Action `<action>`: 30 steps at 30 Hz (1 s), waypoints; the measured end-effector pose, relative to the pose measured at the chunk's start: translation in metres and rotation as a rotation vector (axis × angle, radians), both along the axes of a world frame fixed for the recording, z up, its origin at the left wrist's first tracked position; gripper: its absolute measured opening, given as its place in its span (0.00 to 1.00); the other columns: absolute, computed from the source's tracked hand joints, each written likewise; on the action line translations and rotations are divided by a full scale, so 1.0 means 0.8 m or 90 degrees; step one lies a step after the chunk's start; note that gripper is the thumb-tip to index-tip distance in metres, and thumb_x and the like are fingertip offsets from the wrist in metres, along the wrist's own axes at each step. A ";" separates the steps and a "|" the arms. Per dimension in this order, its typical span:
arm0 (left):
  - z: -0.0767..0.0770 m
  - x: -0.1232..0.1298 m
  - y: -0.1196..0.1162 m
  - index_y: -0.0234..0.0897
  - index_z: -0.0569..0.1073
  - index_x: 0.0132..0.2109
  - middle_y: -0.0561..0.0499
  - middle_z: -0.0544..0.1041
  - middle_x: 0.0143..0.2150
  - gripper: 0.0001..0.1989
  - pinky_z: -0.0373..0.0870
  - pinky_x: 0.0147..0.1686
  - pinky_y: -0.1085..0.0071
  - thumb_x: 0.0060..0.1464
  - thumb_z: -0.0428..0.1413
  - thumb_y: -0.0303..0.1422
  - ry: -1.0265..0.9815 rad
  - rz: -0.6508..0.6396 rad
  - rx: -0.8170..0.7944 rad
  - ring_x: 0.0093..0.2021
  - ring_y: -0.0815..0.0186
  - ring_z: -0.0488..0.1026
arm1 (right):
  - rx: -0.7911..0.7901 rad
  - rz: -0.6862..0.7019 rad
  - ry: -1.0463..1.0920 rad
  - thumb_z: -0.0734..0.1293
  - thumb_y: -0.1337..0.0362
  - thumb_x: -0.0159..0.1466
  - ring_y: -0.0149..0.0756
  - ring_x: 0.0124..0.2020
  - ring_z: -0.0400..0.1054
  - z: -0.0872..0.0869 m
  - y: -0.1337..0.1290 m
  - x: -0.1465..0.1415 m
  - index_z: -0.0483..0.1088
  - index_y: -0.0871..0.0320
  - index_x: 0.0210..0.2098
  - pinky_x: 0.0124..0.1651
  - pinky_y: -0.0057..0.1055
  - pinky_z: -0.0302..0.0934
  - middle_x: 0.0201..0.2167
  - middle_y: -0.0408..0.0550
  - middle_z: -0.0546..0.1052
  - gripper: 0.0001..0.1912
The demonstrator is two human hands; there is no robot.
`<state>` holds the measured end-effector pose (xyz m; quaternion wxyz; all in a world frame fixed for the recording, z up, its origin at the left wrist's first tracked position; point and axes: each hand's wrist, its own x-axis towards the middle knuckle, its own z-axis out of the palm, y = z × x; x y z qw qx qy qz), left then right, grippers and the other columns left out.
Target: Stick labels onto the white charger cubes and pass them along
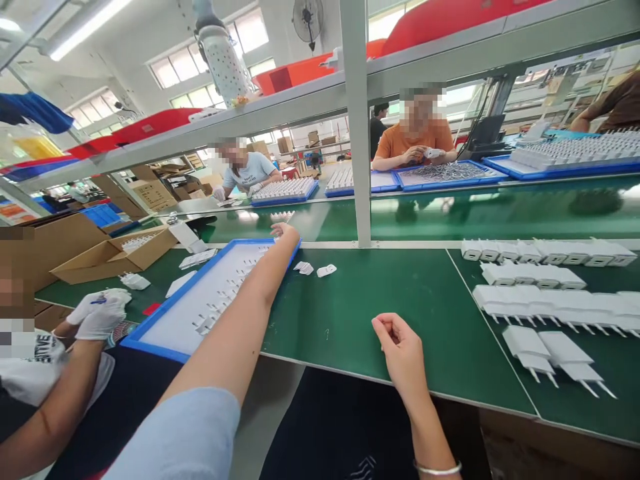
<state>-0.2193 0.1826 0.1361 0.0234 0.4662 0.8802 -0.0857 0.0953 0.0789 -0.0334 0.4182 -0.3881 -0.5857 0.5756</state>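
My left hand (286, 232) reaches over the far end of a blue-rimmed tray (155, 325). Its fingers curl downward, and whatever they hold is hidden. White plug chargers (227, 297) with metal pins up stand in a line along this tray, partly covered by my forearm. Above the green bench, my right hand (403, 347) has its fingers curled in and thumb against the index finger; nothing shows in it. Two small white plastic pieces, one (327, 270) nearer my right hand, lie between the tray and that hand. Rows of white chargers (550, 300) lie to the right.
A gloved co-worker's hands (103, 313) work beside the tray at left. A metal post (356, 133) and shelf rail stand ahead. Behind them runs a green conveyor belt (425, 217). Across it, two co-workers sit by trays of parts. An open cardboard box (107, 260) stands far left.
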 end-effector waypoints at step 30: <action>-0.144 0.205 -0.251 0.44 0.78 0.54 0.48 0.78 0.57 0.15 0.70 0.62 0.58 0.64 0.58 0.41 -0.427 -0.389 0.522 0.59 0.57 0.75 | 0.161 -0.531 -0.557 0.75 0.51 0.55 0.64 0.61 0.62 0.018 0.095 0.195 0.62 0.63 0.59 0.61 0.58 0.58 0.58 0.70 0.70 0.39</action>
